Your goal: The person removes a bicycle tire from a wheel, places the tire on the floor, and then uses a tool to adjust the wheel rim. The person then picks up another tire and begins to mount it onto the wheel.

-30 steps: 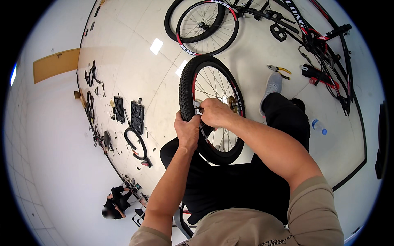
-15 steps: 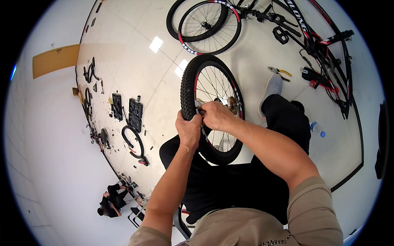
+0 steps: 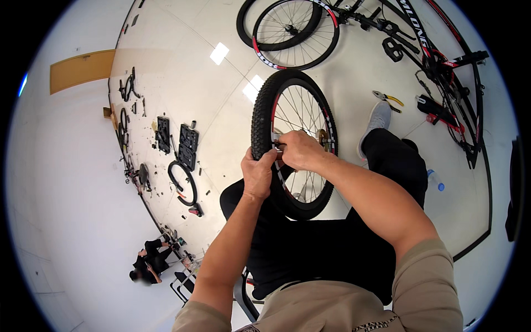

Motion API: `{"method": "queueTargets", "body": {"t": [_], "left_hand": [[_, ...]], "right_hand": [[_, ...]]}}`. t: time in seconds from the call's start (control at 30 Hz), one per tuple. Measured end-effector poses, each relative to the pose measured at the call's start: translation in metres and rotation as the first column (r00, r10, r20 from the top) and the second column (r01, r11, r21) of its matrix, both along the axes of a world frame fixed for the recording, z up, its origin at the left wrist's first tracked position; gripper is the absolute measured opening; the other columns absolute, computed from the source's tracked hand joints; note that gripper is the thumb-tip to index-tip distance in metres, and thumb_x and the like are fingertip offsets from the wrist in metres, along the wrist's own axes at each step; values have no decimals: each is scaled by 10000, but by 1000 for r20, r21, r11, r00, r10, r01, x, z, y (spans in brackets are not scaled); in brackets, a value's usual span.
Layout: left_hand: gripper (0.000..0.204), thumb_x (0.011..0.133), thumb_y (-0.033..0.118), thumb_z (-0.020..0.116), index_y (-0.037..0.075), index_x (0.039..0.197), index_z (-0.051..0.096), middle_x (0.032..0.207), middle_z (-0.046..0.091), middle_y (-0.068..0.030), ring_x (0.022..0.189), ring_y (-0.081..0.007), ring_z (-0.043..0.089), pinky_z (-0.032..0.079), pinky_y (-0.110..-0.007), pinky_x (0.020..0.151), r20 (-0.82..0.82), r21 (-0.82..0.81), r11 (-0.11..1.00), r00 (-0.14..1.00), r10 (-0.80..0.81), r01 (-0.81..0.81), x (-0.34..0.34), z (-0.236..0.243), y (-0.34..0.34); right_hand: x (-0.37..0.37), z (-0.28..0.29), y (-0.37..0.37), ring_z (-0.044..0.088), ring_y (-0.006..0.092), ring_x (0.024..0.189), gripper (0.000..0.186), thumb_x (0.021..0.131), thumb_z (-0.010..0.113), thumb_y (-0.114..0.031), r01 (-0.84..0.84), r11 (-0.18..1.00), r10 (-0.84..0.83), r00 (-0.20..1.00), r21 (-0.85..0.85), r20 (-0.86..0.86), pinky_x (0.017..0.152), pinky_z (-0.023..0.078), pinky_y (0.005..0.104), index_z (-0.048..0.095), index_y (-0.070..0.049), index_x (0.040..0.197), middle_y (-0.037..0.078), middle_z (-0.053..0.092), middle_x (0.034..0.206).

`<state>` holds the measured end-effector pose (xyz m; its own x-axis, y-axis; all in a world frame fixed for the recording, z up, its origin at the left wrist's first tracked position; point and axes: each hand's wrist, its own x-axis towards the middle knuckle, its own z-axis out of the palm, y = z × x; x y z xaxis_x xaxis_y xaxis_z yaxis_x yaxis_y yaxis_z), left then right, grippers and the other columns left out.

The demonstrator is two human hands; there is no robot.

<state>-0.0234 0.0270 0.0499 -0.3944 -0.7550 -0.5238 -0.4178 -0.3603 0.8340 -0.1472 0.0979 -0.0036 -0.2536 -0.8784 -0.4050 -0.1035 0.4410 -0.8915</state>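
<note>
Wheel: the bicycle wheel, with a knobby black tyre and red-and-white rim, stands near the middle of the frame, slightly tilted, its lower edge in front of the person's black trousers.
Left hand: the left hand grips the tyre's left side, fingers curled round the tread and thumb laid toward the rim.
Right hand: the right hand is closed with its fingers bunched at the inner side of the rim, just beside the left thumb; whether a small part is pinched there, I cannot tell.
Hub: the gold-coloured disc shows at the wheel's centre, just above the right wrist.
Upper centre: a spoked wheel with a red, white and black rim lies overlapping a black tyre.
Upper right: a black-and-red bicycle frame lies on the floor, a black pedal near it.
Right of centre: yellow-handled pliers lie just beyond a grey shoe; a clear bottle with a blue cap lies lower down.
Left side: black tool cases lie above a curved black piece.
Lower left: another person in dark clothes sits.
</note>
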Motion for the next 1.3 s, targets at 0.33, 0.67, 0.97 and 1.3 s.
{"method": "queueTargets", "body": {"t": [0.33,0.67,0.97,1.3], "left_hand": [[341,902,41,666,-71,1203,549,973,647,-65,821,-116,625,533,-252,765,55,-210,974,996,-77,86,-6,-1,10],[400,929,21,681,-91,1288,543,1022,681,-72,882,-104,637,528,-248,802,34,-429,900,997,-68,76,1,-9,22],[411,910,72,733,-84,1258,579,1017,693,-78,894,-121,630,523,-268,816,145,-512,824,970,-196,243,-1,-4,2],[412,927,125,681,-56,1275,555,911,675,-122,792,-186,629,513,-323,746,381,-545,697,878,-290,466,-53,-4,-14]], "right_hand": [[8,-12,4,669,430,929,187,860,619,-146,202,975,-192,976,-92,106,831,527,477,706,-7,949,238,703,932],[3,1,5,666,420,947,232,851,607,-156,20,999,-20,1000,-29,-7,857,534,467,721,11,965,237,692,1013],[-10,1,4,676,399,965,225,872,593,-176,183,981,-175,977,-60,125,880,536,454,738,-36,972,223,709,999],[-24,-19,-8,668,408,837,216,870,525,-84,548,831,-482,792,-90,374,747,508,440,693,39,931,264,680,876]]}}
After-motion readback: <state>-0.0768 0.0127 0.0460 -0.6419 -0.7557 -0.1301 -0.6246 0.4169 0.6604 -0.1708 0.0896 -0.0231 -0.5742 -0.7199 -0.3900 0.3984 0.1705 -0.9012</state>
